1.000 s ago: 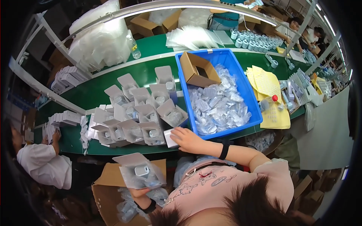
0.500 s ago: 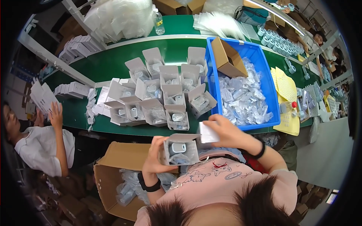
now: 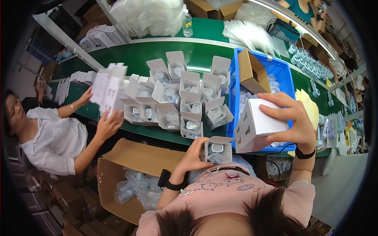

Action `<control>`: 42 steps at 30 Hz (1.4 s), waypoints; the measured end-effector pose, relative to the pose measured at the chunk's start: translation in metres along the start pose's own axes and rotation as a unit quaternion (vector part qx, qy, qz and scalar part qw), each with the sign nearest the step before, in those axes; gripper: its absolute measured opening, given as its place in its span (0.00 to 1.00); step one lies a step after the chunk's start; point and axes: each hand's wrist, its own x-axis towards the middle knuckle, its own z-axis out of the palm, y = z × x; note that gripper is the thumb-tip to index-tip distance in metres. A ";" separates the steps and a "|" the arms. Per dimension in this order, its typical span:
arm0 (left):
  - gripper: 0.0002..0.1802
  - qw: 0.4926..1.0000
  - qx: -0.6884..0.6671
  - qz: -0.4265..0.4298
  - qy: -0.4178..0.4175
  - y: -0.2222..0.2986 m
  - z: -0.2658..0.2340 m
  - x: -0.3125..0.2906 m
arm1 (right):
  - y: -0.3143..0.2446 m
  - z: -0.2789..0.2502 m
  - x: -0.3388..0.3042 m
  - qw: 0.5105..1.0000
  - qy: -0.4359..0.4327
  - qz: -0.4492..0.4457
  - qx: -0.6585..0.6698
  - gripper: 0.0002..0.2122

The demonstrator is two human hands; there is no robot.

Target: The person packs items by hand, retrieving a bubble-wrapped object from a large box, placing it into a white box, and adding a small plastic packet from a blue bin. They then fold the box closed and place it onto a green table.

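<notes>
My left hand is wrapped round the side of an open small white box, low in front of my body. Inside that box a pale grey-blue device sits above a clear plastic bag. Raised to the right, my right hand grips a closed white box with small pictures on one side; it looks large, near the camera. Several open white boxes stand grouped on the green table, their lids up, with similar devices and clear bags inside.
A blue bin of clear-bagged items holds a brown carton. Beside my left arm is a large cardboard box with clear plastic bags. At left, a co-worker's hands hold a stack of white cartons. Yellow sheets lie right.
My right hand has lifted its white box up and right, turning its pictured side into view. The co-worker has brought the carton stack toward the grouped boxes. The whole view has shifted.
</notes>
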 end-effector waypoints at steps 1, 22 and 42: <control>0.46 1.000 0.002 -0.002 0.004 0.002 0.005 0.002 | 0.002 -0.001 0.001 1.000 0.003 -0.005 -0.002 0.30; 0.51 0.994 -0.017 -0.106 0.031 -0.024 0.049 0.011 | 0.137 0.007 0.286 0.985 0.062 0.016 -0.160 0.32; 0.52 0.984 -0.029 -0.138 0.109 -0.015 0.056 0.012 | 0.220 0.095 0.312 0.945 -0.162 0.041 -0.282 0.31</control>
